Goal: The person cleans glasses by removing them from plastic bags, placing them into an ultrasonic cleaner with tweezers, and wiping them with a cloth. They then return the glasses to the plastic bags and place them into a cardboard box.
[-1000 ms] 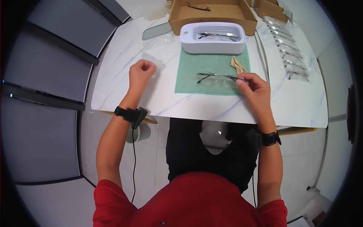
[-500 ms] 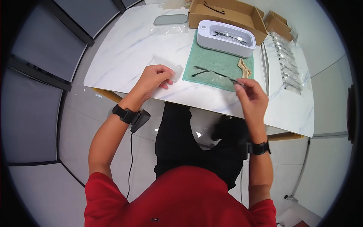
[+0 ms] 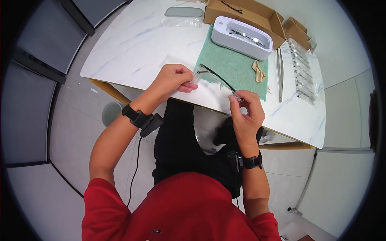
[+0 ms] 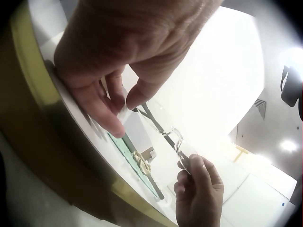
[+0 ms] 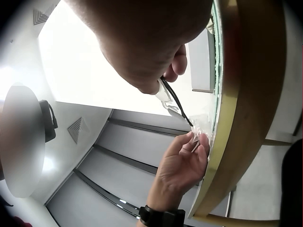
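Presumably to keep fingers off the lenses, the right hand (image 3: 248, 114) pinches the dark-templed eyeglasses (image 3: 220, 77) by one end, leaving the other right beside the clear plastic sleeve (image 5: 202, 124) that the left hand (image 3: 175, 82) pinches. The eyeglasses sit between both hands, near the table's (image 3: 120, 56) edge.
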Tool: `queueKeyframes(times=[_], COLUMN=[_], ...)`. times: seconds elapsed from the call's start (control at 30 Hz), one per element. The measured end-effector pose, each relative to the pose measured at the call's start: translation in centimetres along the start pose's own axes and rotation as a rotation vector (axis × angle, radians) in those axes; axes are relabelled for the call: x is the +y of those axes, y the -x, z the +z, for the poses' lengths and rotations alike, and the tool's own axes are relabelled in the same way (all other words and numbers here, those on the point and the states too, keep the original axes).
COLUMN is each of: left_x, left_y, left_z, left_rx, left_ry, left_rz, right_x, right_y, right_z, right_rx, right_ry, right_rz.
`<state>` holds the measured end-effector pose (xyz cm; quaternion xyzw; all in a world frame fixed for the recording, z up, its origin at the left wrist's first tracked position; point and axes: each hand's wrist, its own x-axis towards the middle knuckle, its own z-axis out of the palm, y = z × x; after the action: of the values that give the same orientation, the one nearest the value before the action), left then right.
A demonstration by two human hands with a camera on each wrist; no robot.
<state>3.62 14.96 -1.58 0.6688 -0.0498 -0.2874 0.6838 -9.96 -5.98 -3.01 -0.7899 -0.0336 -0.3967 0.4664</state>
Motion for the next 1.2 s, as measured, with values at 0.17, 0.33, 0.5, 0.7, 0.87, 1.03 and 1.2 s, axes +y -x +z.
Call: queueKeyframes(times=[0.17, 0.33, 0.5, 0.7, 0.87, 1.03, 1.2], left_x=[-0.1, -0.5, -1.2, -2.2, -2.1, -2.3, -2.7], left_y=[0.0, -0.1, 0.3, 0.5, 0.9, 0.8, 0.6], left_z=[0.2, 0.5, 0.9, 1.4, 1.8, 2.0, 2.3], left_rx=[-0.01, 0.033, 0.091, 0.128, 0.09, 0.092, 0.105], left_ry=[-0.096, -0.125, -0.09, -0.039, 0.017, 0.085, 0.085], left_rz=[0.039, 0.102, 0.174, 0.23, 0.222, 0.221, 0.293], right_x=[-0.1, -1.0, -1.5, -1.2, -1.5, -1.8, -2.3], right_y=[0.6, 0.9, 1.3, 1.6, 1.7, 1.8, 1.8], right_z=[-0.6, -1.0, -0.9, -0.6, 0.0, -0.1, 0.1], right_rx=[-0.032, -0.066, -0.104, 0.026, -0.017, -0.08, -0.126], right_ry=[0.092, 0.117, 0.1, 0.001, 0.056, 0.146, 0.14], right_rz=[-0.018, -0.082, -0.074, -0.061, -0.083, -0.155, -0.136])
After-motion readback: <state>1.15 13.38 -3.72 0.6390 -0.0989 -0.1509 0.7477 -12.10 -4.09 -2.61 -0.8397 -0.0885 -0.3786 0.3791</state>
